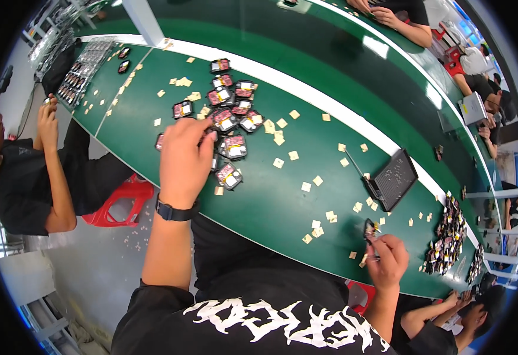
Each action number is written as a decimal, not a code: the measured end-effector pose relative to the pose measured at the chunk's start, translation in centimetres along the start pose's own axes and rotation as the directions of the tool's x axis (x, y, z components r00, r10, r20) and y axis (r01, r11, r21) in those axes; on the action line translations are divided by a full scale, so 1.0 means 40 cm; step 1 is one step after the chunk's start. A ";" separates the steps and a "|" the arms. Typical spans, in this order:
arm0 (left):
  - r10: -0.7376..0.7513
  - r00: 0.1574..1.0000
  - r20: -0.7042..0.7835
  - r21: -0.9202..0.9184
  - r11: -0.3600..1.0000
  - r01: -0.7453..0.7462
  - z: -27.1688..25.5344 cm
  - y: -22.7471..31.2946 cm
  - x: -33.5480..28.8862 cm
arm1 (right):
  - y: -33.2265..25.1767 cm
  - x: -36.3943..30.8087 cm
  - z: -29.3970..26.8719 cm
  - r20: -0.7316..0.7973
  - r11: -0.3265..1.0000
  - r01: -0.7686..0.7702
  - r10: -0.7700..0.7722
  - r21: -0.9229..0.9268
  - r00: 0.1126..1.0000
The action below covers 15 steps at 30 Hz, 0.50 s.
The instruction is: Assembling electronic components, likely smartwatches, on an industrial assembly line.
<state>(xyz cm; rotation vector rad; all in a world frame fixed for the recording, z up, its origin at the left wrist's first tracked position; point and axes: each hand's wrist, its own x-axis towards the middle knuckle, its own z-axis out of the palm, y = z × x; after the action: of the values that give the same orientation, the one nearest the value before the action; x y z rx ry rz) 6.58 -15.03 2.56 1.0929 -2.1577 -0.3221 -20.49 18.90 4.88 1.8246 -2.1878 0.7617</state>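
My left hand (pixel 183 152) reaches over a loose cluster of small black-framed units with reddish faces and white labels (pixel 233 147). Its thumb and forefinger are apart beside one of these units, and its other fingers are partly hidden. Farther right, my right hand (pixel 387 260) is closed around the lower end of a small dark unit (pixel 370 231), raised over the green table (pixel 259 204). That unit is tilted and blurred, with a bit of yellow on its side. Small pale square pieces (pixel 306 186) lie scattered between my hands.
A black tray (pixel 394 179) stands tilted beyond my right hand. Heaped dark units (pixel 446 236) lie at the far right, and silvery trays (pixel 86 72) at the far left. Co-workers sit on both sides and opposite. A red stool (pixel 120 204) stands on the left.
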 end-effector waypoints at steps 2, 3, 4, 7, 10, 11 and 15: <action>0.070 0.995 -0.075 0.107 0.992 -0.062 -0.005 0.029 0.003 | -0.023 0.017 0.009 0.008 0.998 0.054 -0.054 0.036 0.998; 0.089 0.989 -0.117 0.148 0.986 -0.071 -0.010 0.054 0.005 | -0.032 0.026 0.015 0.009 0.995 0.080 -0.080 0.057 0.997; 0.133 0.983 -0.128 0.196 0.975 -0.107 -0.012 0.065 -0.008 | -0.043 0.037 0.024 0.015 0.990 0.131 -0.132 0.060 0.991; -0.004 0.957 0.290 -0.512 0.844 0.159 0.004 0.182 -0.082 | -0.074 0.071 0.048 -0.018 0.960 0.258 -0.257 0.110 0.966; 0.245 0.514 0.822 -0.557 0.155 0.816 0.031 0.245 -0.147 | -0.107 0.109 0.049 0.008 0.932 0.351 -0.353 0.091 0.936; 0.362 0.389 0.847 -0.430 0.037 0.902 0.051 0.251 -0.162 | -0.113 0.113 0.055 0.010 0.933 0.348 -0.351 0.089 0.936; 0.366 0.424 0.828 -0.444 -0.031 0.895 0.081 0.288 -0.203 | -0.135 0.107 0.070 0.044 0.952 0.254 -0.265 0.171 0.963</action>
<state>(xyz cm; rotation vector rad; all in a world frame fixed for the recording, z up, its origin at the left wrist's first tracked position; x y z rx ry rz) 0.65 -1.84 2.09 0.4343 -1.2163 -2.7861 -15.78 13.25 5.87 2.1923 -1.9149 0.8548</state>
